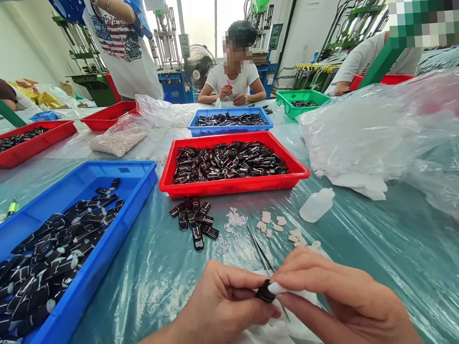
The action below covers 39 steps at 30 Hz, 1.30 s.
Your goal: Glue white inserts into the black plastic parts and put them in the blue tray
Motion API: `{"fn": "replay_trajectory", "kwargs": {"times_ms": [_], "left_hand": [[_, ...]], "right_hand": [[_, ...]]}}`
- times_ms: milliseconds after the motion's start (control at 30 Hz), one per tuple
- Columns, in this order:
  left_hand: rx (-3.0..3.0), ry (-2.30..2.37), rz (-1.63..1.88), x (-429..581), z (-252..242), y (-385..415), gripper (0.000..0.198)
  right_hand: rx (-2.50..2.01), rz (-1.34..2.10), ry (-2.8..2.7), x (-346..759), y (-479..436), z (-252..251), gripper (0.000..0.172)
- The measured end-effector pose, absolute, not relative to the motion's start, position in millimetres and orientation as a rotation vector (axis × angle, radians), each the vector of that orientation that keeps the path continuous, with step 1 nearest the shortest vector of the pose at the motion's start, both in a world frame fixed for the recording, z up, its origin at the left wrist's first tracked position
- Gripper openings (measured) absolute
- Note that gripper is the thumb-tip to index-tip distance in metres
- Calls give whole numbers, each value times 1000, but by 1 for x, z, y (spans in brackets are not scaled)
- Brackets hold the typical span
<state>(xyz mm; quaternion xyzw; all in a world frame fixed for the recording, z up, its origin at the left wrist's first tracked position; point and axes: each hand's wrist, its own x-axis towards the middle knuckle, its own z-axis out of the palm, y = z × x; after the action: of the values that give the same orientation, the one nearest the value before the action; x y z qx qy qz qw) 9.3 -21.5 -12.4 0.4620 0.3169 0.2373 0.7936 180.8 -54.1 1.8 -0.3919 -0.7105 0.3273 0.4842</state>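
My left hand (219,311) pinches a small black plastic part (264,293) at the bottom centre. My right hand (340,300) pinches a small white piece (277,287) pressed against the end of that black part. Just beyond my hands lie thin metal tweezers (258,251), a small pile of loose black parts (194,221) and scattered white pieces (274,225). A red tray (234,186) full of black parts stands further back. At my left, a blue tray (101,254) holds black parts with white ends.
A small white squeeze bottle (316,205) lies right of the white pieces. Crumpled clear plastic bags (387,124) fill the right side. More trays, red (23,149), blue (230,127) and green (303,101), stand further back, where other people work. A teal plastic sheet (376,245) covers the table.
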Motion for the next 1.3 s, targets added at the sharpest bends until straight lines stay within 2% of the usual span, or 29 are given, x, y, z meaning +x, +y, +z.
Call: {"fn": "replay_trajectory", "kwargs": {"times_ms": [133, 400, 800, 1300], "left_hand": [[997, 682, 502, 10, -13, -22, 15], [995, 692, 495, 10, -12, -22, 14], [1011, 668, 510, 9, -11, -22, 10], [1046, 714, 500, 11, -20, -25, 12]], "right_hand": [[-1030, 729, -1717, 180, -53, 2, 32], [-999, 683, -1787, 181, -54, -3, 34], [-1039, 528, -1949, 177, -53, -5, 19], [-1086, 414, -1948, 184, -52, -11, 13]]}}
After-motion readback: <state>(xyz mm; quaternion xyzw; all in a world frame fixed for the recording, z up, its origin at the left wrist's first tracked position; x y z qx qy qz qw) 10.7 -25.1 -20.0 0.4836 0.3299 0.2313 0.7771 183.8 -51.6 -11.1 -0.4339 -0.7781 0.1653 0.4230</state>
